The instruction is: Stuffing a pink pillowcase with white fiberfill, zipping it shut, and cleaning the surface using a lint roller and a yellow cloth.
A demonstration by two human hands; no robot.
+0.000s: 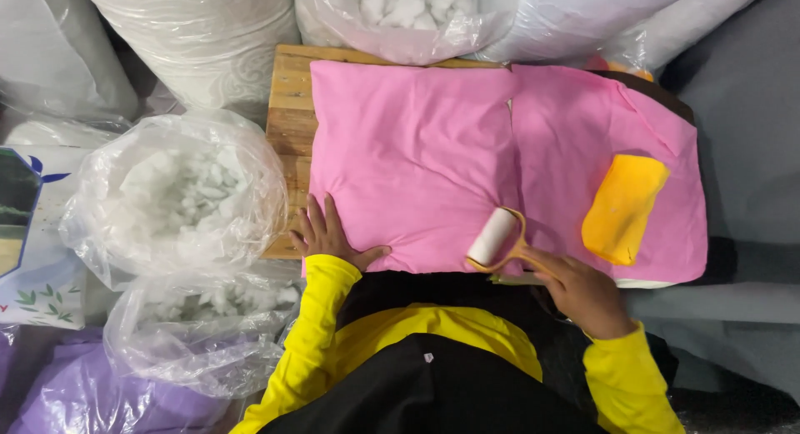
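Lint roller (492,236) sits on the near edge of the pink pillow (412,163), its white drum just ahead of the right hand (583,292), which is closed around the orange handle. The left hand (327,234) lies flat with fingers spread, pressing the pillow's near corner where it meets the wooden desk (288,109).

Risks, as I judge them:
- The drum rests close to the pillow's edge, so a stroke pulled toward the body could run off the fabric and catch on the dark clothing below.
- The pillow is soft and puffed; if the left hand eases its pressure, the sticky drum may drag or bunch the cover instead of rolling over it.
- Beyond the right hand lies a second pink cover (612,151) with a yellow piece (623,207) on it (loose, nothing pins it), and a wide sweep outward could knock it.
- Outward of the left hand an open bag (171,197) of white stuffing stands close to the desk; an elbow bump could spill fluff onto the pillow.
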